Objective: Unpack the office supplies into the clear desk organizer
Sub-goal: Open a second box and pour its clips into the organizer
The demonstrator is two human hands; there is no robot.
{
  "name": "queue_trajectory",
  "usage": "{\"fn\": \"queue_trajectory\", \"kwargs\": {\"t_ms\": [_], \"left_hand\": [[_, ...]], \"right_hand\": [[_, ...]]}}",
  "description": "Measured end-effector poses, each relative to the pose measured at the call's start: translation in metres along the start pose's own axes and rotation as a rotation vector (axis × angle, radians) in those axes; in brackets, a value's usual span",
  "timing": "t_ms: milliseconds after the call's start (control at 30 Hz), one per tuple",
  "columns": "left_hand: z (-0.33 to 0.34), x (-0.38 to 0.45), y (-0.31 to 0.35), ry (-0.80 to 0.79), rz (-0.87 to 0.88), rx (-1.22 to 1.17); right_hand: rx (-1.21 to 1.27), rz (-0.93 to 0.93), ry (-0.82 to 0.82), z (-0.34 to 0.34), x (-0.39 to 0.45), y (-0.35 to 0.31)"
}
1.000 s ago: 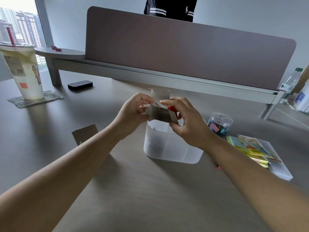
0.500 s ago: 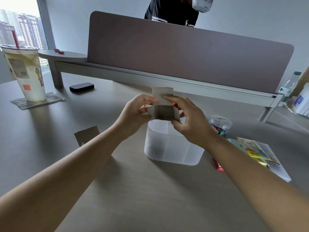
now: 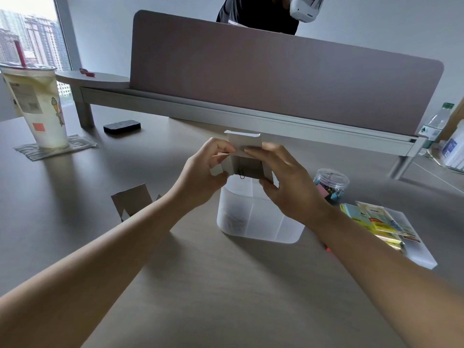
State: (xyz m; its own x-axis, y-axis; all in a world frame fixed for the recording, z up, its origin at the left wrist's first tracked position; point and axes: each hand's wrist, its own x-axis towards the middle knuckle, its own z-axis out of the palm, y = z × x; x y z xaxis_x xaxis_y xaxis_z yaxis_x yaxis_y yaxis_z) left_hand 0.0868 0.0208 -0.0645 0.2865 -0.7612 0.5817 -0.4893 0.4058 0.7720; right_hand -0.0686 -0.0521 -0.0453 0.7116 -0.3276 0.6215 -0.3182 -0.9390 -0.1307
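I hold a small grey cardboard box (image 3: 247, 156) just above the clear desk organizer (image 3: 256, 219), its open mouth turned toward me and its top flap up. My left hand (image 3: 203, 177) pinches its left side flap and my right hand (image 3: 288, 182) grips its right side and top. A paper clip (image 3: 241, 175) hangs at the box's lower edge. Several paper clips (image 3: 234, 223) lie in the organizer's left compartment. The other compartments look bare.
A jar of coloured binder clips (image 3: 330, 184) and a pack of sticky notes (image 3: 376, 222) on a clear tray lie to the right. A torn cardboard piece (image 3: 133, 202) lies left. Further left stand a drink cup (image 3: 37, 106) and a black eraser (image 3: 121, 126). A person stands behind the divider (image 3: 276, 79).
The box has been lifted slightly and turned so that its open inside faces me. One paper clip now shows at its lower edge. My view has tilted upward.
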Motion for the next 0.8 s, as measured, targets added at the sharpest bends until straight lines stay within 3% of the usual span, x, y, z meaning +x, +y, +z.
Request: {"fn": "queue_trajectory", "kwargs": {"t_ms": [167,533,800], "left_hand": [[-0.003,0.001,0.000,-0.012,-0.023,-0.010],[-0.004,-0.001,-0.001,-0.013,0.044,0.029],[-0.007,0.003,0.008,-0.080,-0.046,0.028]], "right_hand": [[0.023,0.024,-0.033,-0.002,0.000,-0.003],[-0.119,-0.134,0.079,0.006,-0.002,0.003],[0.468,0.256,-0.010,-0.007,0.002,-0.008]]}}
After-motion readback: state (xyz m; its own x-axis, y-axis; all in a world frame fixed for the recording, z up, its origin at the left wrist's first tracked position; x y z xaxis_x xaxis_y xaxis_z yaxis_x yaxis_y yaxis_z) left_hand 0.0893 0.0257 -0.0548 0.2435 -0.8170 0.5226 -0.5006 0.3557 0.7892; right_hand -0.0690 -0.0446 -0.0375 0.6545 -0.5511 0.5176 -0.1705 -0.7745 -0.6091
